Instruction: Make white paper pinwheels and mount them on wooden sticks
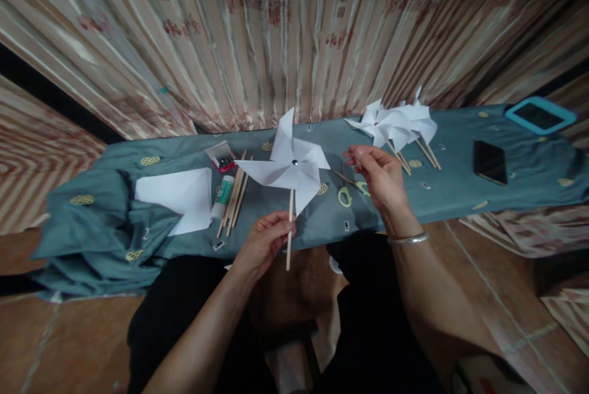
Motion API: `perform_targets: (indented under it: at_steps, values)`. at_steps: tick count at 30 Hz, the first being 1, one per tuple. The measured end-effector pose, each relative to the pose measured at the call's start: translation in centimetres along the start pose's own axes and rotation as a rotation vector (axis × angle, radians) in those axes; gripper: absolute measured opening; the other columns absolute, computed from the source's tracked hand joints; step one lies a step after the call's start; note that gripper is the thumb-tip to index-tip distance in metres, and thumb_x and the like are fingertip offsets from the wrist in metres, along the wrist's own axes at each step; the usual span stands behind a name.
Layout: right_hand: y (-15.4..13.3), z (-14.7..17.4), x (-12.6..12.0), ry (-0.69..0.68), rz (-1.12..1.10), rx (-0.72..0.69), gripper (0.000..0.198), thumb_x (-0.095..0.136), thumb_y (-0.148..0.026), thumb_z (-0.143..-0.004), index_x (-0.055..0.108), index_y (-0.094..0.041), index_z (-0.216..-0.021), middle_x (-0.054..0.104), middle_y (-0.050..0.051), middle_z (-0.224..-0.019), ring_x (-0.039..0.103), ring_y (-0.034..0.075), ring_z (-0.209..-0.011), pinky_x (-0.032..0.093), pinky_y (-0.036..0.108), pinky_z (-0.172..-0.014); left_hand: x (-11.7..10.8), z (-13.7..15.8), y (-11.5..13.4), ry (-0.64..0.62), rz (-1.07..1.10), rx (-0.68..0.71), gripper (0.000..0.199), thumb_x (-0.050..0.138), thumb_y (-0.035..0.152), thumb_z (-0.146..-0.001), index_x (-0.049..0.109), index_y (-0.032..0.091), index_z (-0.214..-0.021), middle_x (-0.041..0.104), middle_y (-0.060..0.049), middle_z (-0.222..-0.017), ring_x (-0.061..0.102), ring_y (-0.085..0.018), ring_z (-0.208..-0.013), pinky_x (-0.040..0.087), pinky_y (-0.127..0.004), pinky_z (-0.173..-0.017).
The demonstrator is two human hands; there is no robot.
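Note:
My left hand [264, 240] grips the wooden stick of a white paper pinwheel [304, 176], with thumb and fingers pressed on it below the blades. The pinwheel stands upright, facing me, with a shiny pin head at its centre. Just right of its blades, apart from them, is my right hand [375, 173], raised with fingers curled together and nothing visible in them. A pair of scissors [345, 196] with yellow-green handles lies on the cloth between the pinwheel and that hand, partly covered by it.
Several finished pinwheels [391, 126] lie behind my right hand. Left are paper sheets [184, 197], a glue stick [223, 196], loose wooden sticks [236, 197] and an open box of pins [222, 158]. A phone [490, 162] and a blue-framed device [540, 115] rest right. A curtain [276, 44] hangs behind.

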State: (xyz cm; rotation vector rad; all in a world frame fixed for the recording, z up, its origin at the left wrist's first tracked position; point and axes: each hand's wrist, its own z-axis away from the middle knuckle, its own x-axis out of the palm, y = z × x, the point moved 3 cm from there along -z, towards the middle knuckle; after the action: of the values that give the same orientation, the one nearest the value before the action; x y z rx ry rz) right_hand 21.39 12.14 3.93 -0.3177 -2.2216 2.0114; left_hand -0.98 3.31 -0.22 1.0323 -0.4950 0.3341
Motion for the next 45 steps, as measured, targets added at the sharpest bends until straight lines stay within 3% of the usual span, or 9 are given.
perform_targets:
  at_steps: [3, 6, 11, 16, 23, 27, 45]
  values:
    - [-0.1, -0.5, 0.4, -0.022, 0.006, -0.025, 0.042, 0.072, -0.058, -0.069, 0.069, -0.026, -0.096, 0.072, 0.004, -0.104, 0.065, 0.019, -0.097, 0.050, 0.034, -0.085, 0.2, 0.1, -0.3, -0.030, -0.015, -0.019, 0.025, 0.085, 0.028, -0.051, 0.071, 0.015, -0.067, 0.059, 0.002, -0.060, 0.050, -0.006, -0.055, 0.040, -0.019, -0.057]
    - [-0.1, -0.9, 1.1, -0.145, -0.033, -0.011, 0.045, 0.072, -0.060, -0.070, 0.070, -0.027, -0.101, 0.071, 0.004, -0.111, 0.063, 0.019, -0.107, 0.046, 0.033, -0.094, 0.3, 0.3, -0.6, -0.059, -0.036, -0.034, 0.025, 0.085, 0.028, -0.052, 0.072, 0.015, -0.067, 0.059, 0.002, -0.059, 0.050, -0.007, -0.055, 0.039, -0.019, -0.058]
    - [0.1, -1.0, 2.3, -0.319, -0.078, 0.123, 0.037, 0.073, -0.057, -0.070, 0.075, -0.026, -0.089, 0.074, 0.000, -0.091, 0.065, 0.014, -0.081, 0.049, 0.027, -0.077, 0.5, 0.3, -1.1, -0.102, -0.059, -0.053, 0.025, 0.085, 0.030, -0.053, 0.072, 0.014, -0.068, 0.059, 0.001, -0.057, 0.050, -0.007, -0.055, 0.037, -0.019, -0.056]
    - [0.5, -1.0, 2.5, -0.296, -0.095, 0.138, 0.032, 0.083, -0.049, -0.057, 0.075, -0.023, -0.075, 0.072, -0.002, -0.075, 0.058, 0.011, -0.066, 0.045, 0.024, -0.065, 0.4, 0.2, -1.4, -0.081, -0.044, -0.056, 0.029, 0.087, 0.030, -0.051, 0.072, 0.013, -0.068, 0.061, 0.001, -0.059, 0.051, -0.006, -0.055, 0.039, -0.019, -0.058]
    - [0.7, -0.7, 2.3, -0.298, -0.092, 0.186, 0.029, 0.082, -0.044, -0.059, 0.076, -0.022, -0.076, 0.070, -0.002, -0.068, 0.054, 0.009, -0.057, 0.040, 0.021, -0.053, 0.3, 0.2, -1.2, -0.047, -0.014, -0.076, 0.033, 0.089, 0.028, -0.049, 0.073, 0.012, -0.072, 0.064, 0.000, -0.061, 0.054, -0.006, -0.055, 0.040, -0.019, -0.058]
    - [0.6, -0.6, 2.3, -0.294, -0.108, 0.212, 0.025, 0.082, -0.041, -0.060, 0.076, -0.021, -0.075, 0.070, -0.003, -0.067, 0.054, 0.008, -0.055, 0.039, 0.020, -0.051, 0.5, 0.3, -1.2, -0.068, -0.004, -0.071, 0.036, 0.089, 0.027, -0.050, 0.075, 0.013, -0.080, 0.063, 0.001, -0.060, 0.053, -0.006, -0.055, 0.040, -0.019, -0.058]
    - [0.0, -0.3, 2.7, -0.284, -0.142, 0.336, 0.020, 0.082, -0.032, -0.055, 0.073, -0.020, -0.068, 0.069, -0.002, -0.058, 0.053, 0.010, -0.045, 0.037, 0.021, -0.044, 0.1, 0.1, -1.7, -0.026, -0.072, -0.076, 0.033, 0.090, 0.029, -0.047, 0.078, 0.015, -0.074, 0.069, 0.000, -0.065, 0.055, -0.006, -0.059, 0.042, -0.018, -0.063]
